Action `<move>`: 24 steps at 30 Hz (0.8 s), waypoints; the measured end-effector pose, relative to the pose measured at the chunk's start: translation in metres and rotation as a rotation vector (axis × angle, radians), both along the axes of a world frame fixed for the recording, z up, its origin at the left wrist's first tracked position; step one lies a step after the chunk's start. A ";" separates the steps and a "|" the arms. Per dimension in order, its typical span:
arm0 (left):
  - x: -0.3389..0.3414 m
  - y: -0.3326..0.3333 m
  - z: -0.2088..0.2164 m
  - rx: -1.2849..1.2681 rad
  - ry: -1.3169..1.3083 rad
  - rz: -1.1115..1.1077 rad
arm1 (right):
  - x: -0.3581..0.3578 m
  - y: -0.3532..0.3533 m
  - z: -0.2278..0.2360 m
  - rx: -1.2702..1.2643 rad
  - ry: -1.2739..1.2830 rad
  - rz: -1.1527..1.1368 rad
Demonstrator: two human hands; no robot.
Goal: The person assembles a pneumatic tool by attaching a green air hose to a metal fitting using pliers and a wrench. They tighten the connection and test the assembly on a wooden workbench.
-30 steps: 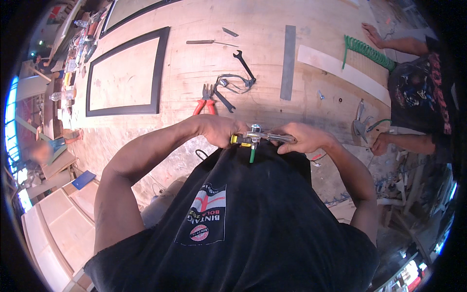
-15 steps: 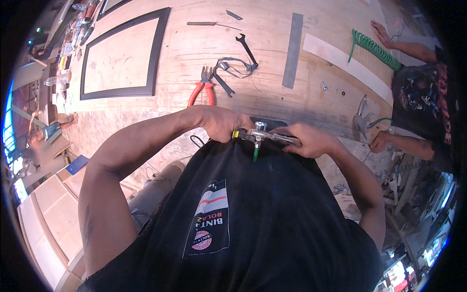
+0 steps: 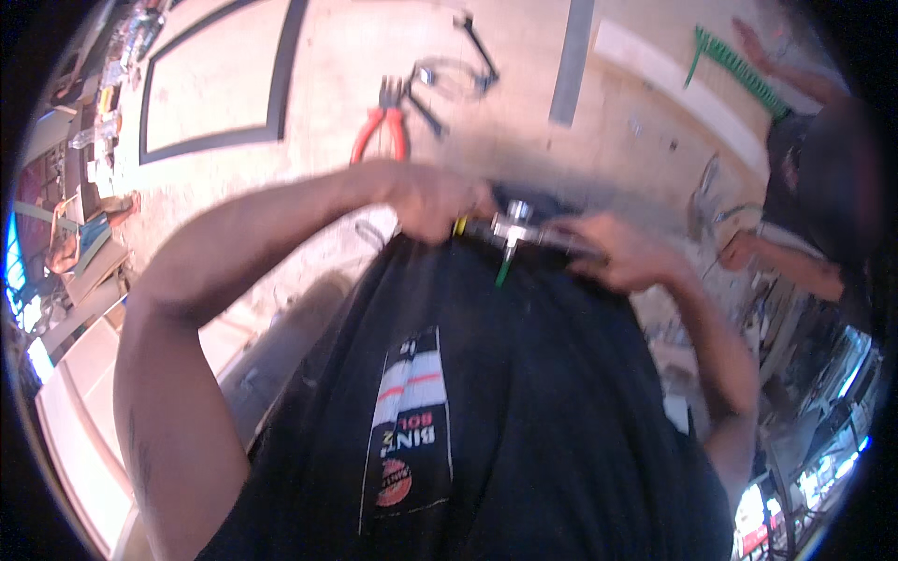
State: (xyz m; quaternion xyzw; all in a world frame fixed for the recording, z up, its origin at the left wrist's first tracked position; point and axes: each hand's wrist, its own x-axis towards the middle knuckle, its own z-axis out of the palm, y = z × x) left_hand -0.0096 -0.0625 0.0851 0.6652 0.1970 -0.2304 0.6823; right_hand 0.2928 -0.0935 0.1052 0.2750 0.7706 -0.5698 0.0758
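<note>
Close against my black shirt, a silver metal fitting [image 3: 513, 229] sits between my two hands, with a short green piece [image 3: 503, 273] pointing down from it. My left hand [image 3: 435, 206] is closed around a dark tool with a yellow band [image 3: 461, 226], which meets the fitting's left side. On the other side, my right hand [image 3: 625, 252] grips a silver-handled tool [image 3: 566, 240] reaching to the fitting. Blur hides the exact kind of both tools. Beyond my left hand, red-handled pliers [image 3: 382, 131] lie on the table.
A black frame [image 3: 281, 93] lies at the far left of the table [image 3: 337, 56]. Farther off are wrenches [image 3: 478, 51], a grey strip [image 3: 572, 65] and a pale board [image 3: 678, 84]. At right, a co-worker's hand [image 3: 739, 251] is near a blow gun [image 3: 706, 192] and a green coiled hose [image 3: 739, 70].
The whole view has shifted and blurred, so the table things sit higher in the picture. Both hands keep their grip, and the fitting appears slightly farther right, its green piece now slanted.
</note>
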 end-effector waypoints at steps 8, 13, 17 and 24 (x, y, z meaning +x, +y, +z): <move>-0.021 0.009 -0.001 0.250 -0.194 0.101 | -0.005 0.031 0.011 -0.235 0.045 -0.056; -0.030 0.041 0.004 0.137 -0.125 0.154 | -0.001 0.038 -0.042 -0.434 0.125 -0.200; -0.045 0.082 -0.030 0.044 -0.007 0.473 | -0.013 0.057 -0.081 -0.400 0.267 -0.441; -0.015 0.109 -0.109 0.203 0.421 0.848 | -0.016 0.096 -0.137 -0.521 0.041 -0.625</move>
